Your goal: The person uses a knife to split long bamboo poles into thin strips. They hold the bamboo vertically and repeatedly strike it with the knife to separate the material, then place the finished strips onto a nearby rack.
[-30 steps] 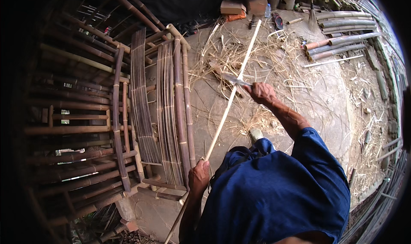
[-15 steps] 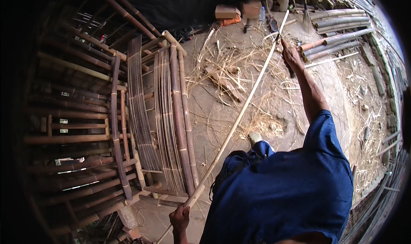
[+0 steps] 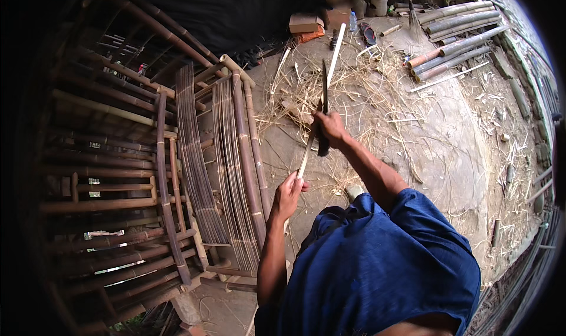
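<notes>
2 hands are seen over a bare earth floor [image 3: 448,153] that is strewn with pale shavings [image 3: 365,82] and thin split strips. A long pale bamboo strip [image 3: 321,109] is held slanting across the middle of the view, its far end reaching toward a cardboard box [image 3: 305,22] at the top. The left hand [image 3: 287,194] is closed around the near part of the strip. The right hand [image 3: 330,128] is closed on the handle of a dark knife [image 3: 324,100], whose blade is pointed upward and laid just beside the strip. On the left, a frame of dark brown bamboo poles [image 3: 247,159] is laid out, with bundles of thin dark slats [image 3: 191,159] resting on it. Several thicker cut bamboo stems [image 3: 454,44] are piled at the upper right, well apart from the hands. A small bottle [image 3: 352,21] is stood near the box. A blue garment [image 3: 377,265] is seen at the lower edge.
</notes>
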Motion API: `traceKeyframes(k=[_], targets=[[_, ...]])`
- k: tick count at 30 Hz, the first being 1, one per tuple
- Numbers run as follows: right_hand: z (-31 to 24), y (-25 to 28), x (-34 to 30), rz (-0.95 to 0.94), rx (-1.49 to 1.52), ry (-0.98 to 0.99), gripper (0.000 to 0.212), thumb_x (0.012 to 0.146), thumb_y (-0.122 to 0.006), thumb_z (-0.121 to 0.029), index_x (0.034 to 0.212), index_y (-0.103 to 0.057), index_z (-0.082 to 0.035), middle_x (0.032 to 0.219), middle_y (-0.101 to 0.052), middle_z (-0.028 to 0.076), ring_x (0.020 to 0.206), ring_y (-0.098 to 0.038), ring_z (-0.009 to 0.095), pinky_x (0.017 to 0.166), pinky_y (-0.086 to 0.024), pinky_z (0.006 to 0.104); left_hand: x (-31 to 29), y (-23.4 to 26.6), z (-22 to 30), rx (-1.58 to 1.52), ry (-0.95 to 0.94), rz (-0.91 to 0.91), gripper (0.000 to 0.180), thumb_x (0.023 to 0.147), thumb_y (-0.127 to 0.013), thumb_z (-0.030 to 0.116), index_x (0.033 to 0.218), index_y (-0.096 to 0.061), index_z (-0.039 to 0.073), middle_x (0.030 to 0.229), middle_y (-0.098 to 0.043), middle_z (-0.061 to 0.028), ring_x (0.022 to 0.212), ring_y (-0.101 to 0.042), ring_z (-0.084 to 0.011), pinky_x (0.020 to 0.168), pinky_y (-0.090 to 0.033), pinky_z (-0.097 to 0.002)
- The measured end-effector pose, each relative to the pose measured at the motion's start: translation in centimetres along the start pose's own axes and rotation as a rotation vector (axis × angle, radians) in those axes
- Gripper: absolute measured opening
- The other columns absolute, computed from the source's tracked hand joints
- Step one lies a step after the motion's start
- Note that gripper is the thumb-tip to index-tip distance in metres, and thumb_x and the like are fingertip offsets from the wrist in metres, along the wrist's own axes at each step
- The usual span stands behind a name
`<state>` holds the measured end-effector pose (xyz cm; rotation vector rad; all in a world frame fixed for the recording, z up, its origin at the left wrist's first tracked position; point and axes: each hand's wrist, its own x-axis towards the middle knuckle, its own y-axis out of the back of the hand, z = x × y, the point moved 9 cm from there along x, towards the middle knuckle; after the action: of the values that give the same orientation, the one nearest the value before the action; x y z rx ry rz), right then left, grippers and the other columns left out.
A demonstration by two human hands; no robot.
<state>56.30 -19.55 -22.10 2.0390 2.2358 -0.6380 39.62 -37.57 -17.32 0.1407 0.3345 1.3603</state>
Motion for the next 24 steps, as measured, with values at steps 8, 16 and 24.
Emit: traceKeyframes(k=[8,16,24], targets=[[-3.3,-3.2,-9.7,-0.292,-1.279,0.658,0.079,0.092,-0.031,-0.074,0.09,-0.062,-0.002,0.064,-0.06,0.018,0.052,-0.06,0.027,0.047,-0.048,0.0438,-1.6,0.6,-3.0,-0.014,0.221,0.298,0.032,0.103,-0.049,0.027,0.121,-0.063,0.005,0.06,-0.047,0.0021,0.049,-0.04,-0.0055,0.044,-0.033,-0.0228],[-3.0,-1.6,-4.1,-0.184,-1.374,0.426,0.074,0.094,-0.033,-0.07,0.078,-0.067,-0.007,0.059,-0.062,0.017,0.054,-0.064,0.031,0.051,-0.05,0.044,-5.3,2.0,3.7,0.549,0.132,0.367,0.023,0.101,-0.046,0.018,0.096,-0.055,-0.002,0.067,-0.044,-0.0229,0.059,-0.044,-0.0349,0.055,-0.039,-0.0414],[-4.2,-2.4,-5.0,-0.269,-1.44,0.48,0.072,0.093,-0.035,-0.072,0.073,-0.064,-0.009,0.048,-0.052,0.008,0.039,-0.05,0.022,0.038,-0.039,0.0432,-8.9,2.0,5.0,0.525,0.215,0.381,0.028,0.103,-0.042,0.022,0.101,-0.055,-0.003,0.071,-0.047,-0.0269,0.064,-0.045,-0.0451,0.061,-0.042,-0.0446]])
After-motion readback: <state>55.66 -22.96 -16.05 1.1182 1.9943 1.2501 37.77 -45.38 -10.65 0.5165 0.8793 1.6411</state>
